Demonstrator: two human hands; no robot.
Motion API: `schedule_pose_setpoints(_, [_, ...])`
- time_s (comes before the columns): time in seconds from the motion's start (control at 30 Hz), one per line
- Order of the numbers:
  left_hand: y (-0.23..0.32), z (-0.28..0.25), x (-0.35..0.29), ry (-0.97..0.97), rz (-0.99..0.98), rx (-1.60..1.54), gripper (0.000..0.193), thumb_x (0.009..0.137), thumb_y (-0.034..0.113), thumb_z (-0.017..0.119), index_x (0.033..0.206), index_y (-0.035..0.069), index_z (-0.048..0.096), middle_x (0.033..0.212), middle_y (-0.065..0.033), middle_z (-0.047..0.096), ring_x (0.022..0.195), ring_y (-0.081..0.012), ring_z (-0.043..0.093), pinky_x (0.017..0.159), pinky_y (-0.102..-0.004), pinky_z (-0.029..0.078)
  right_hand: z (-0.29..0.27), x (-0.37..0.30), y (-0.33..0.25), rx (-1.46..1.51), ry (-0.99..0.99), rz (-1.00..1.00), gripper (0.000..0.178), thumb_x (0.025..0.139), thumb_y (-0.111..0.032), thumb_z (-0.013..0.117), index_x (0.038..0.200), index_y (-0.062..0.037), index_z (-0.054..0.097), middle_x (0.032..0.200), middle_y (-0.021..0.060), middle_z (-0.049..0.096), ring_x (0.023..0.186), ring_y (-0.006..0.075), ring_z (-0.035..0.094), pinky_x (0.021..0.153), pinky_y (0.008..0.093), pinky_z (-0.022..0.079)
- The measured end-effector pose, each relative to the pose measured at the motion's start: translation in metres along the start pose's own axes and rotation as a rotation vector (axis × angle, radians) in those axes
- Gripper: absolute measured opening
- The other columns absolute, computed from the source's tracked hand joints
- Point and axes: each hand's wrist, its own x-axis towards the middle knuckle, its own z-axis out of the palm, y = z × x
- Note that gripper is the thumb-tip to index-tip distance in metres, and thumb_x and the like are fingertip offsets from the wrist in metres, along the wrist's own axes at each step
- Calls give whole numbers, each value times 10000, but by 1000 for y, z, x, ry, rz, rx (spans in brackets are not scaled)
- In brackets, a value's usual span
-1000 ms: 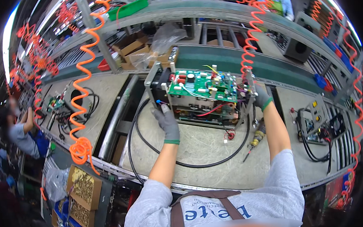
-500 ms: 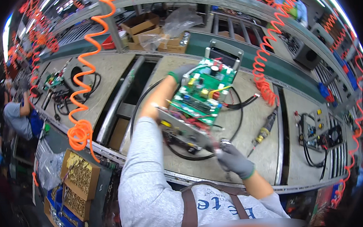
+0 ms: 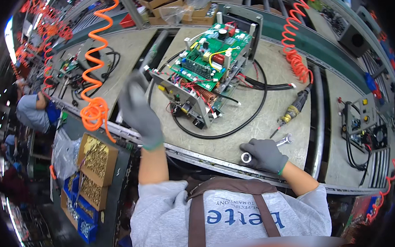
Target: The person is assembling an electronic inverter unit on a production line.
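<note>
My right hand (image 3: 266, 156), in a grey glove, is closed around a combination wrench (image 3: 285, 140) near the table's front edge. The wrench's ring end shows by the fingertips and its open end sticks out past the knuckles. My gloved left hand (image 3: 141, 115) is raised at the left, apart from the device; motion smears its fingers. In front of me stands a power unit with a green circuit board (image 3: 218, 52) on top. A metal front panel (image 3: 182, 95) with wires and a copper coil is at its near side, and a dark-backed panel (image 3: 245, 23) at the far end.
A black cable (image 3: 234, 134) loops around the unit on the metal worktop (image 3: 278, 105). An electric screwdriver (image 3: 294, 105) lies right, under a coiled red hose (image 3: 295, 56). An orange hose (image 3: 95, 68) hangs left. Boxes of brass fasteners (image 3: 93, 161) stand lower left. Another person (image 3: 34, 111) is further left.
My left hand has come away from the circuit board and moved back to the left. My right hand has left the front panel and lowered toward the table edge with the wrench.
</note>
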Motion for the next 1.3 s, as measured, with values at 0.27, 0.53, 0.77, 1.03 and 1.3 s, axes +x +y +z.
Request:
schedule_pose_setpoints(0.27, [-12,-123,-207,-48,-266,573,334,832,65,626,1131,-20,504,1055,-136,564,890,-245,590,817,-355,496,1,1,22,67,324,-265,513,708,-475,744,1057,-113,638,877,105,621,793,304,592,676,406,463])
schedule_pose_setpoints(0.53, [-130,-190,-206,103,-635,651,485,809,72,643,1237,-79,474,1181,-199,590,1035,-292,589,924,-380,445,-6,83,11,243,493,-36,473,834,-381,682,1211,-113,585,986,129,661,768,260,662,695,374,524])
schedule_pose_setpoints(0.77, [-111,-168,-194,106,-892,494,227,771,35,612,972,-72,607,872,-95,632,749,-196,598,715,-338,486,17,131,5,230,419,65,454,835,-406,665,1198,-144,589,975,103,665,773,270,657,653,356,518])
schedule_pose_setpoints(1.03, [-103,-175,-207,262,-586,406,357,710,-31,656,1046,-30,535,794,-45,571,668,-145,556,604,-282,485,15,157,2,-93,897,-222,300,798,-230,687,1083,-152,630,947,77,648,759,260,651,632,360,518])
schedule_pose_setpoints(1.3, [-37,-150,-179,235,-494,463,249,762,-18,663,968,8,526,735,-30,564,561,-112,551,487,-250,447,2,171,22,441,587,310,311,799,-363,687,948,-91,660,896,120,665,810,297,652,703,389,507])
